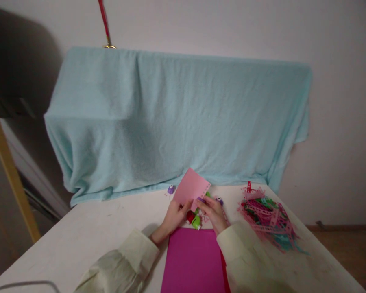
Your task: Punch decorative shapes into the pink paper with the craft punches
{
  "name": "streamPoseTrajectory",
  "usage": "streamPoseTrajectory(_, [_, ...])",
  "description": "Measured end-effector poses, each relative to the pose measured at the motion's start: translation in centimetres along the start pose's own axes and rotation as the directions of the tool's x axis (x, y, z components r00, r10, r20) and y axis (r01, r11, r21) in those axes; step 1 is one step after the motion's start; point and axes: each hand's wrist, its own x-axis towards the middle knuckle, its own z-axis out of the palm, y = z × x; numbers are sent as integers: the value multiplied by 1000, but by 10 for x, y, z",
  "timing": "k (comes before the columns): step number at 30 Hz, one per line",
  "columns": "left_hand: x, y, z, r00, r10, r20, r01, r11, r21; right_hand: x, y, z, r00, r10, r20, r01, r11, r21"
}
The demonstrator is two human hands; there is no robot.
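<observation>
— Holding the pink card just below the middle of the frame, you have it tilted up off the table, its punched edge toward the right. What should you watch?

— Keep the card's edge square in the slot of the small punch under your right hand, I judge; a skewed feed would let the row of holes wander. Press straight down, not sideways.

— And your hands?

— Your left hand pinches the card's lower left edge, thumb on top, fingers curled beneath, closed on the paper. Your right hand lies arched over the punches, fingers bent down onto them and the card's lower corner; whether it grips one or only presses, you cannot tell from here. Both forearms come in from the bottom of the frame in pale sleeves, wrists low on the table.

— Around them?

— Red and green punches sit between your hands, a magenta sheet lies just below, a purple punch left of the card, and a heap of punched paper strips at the right. A light blue towel hangs behind.
</observation>
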Motion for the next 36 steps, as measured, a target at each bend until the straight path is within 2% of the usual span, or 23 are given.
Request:
streamPoseTrajectory(3, [2, -7, -1, 998, 46, -37, -45, 999, 21, 2, 4, 0, 999, 44, 4, -44, 998, 54])
streamPoseTrajectory(7, [5, -12, -5, 997, -1, -83, 2, 1000, 7, 4, 2, -3, 1000, -20, -21, 21, 998, 51])
streamPoseTrajectory(11, [4, -12, -5, 996, -29, -82, 26, 999, -37, 5, -2, -10, 987, -77, -142, 84, 996, 43])
streamPoseTrajectory(14, [3, -11, -3, 995, -20, -95, 14, 998, -61, 4, -2, -11, 970, -142, -195, 142, 990, -15])
streamPoseTrajectory(16, [3, -9, -2, 995, -21, -100, 15, 998, -62, 3, -1, -10, 962, -194, -193, 172, 977, -122])
streamPoseTrajectory(18, [3, -7, -2, 994, -31, -100, 25, 998, -61, 1, 1, -8, 951, -258, -172, 204, 939, -278])
streamPoseTrajectory(21, [2, -4, -1, 993, -36, -116, 27, 996, -82, -2, 2, -5, 915, -386, -117, 280, 816, -507])
streamPoseTrajectory(23, [2, -3, 0, 991, -31, -133, 16, 994, -110, -4, 2, -5, 894, -441, -75, 315, 740, -595])
streamPoseTrajectory(31, [2, -5, 0, 992, -11, -124, -9, 987, -158, -11, 6, -9, 898, -439, 8, 301, 602, -739])
streamPoseTrajectory(36, [0, -5, 0, 994, -21, -109, 1, 983, -182, -18, 11, -8, 911, -411, 12, 282, 605, -745])
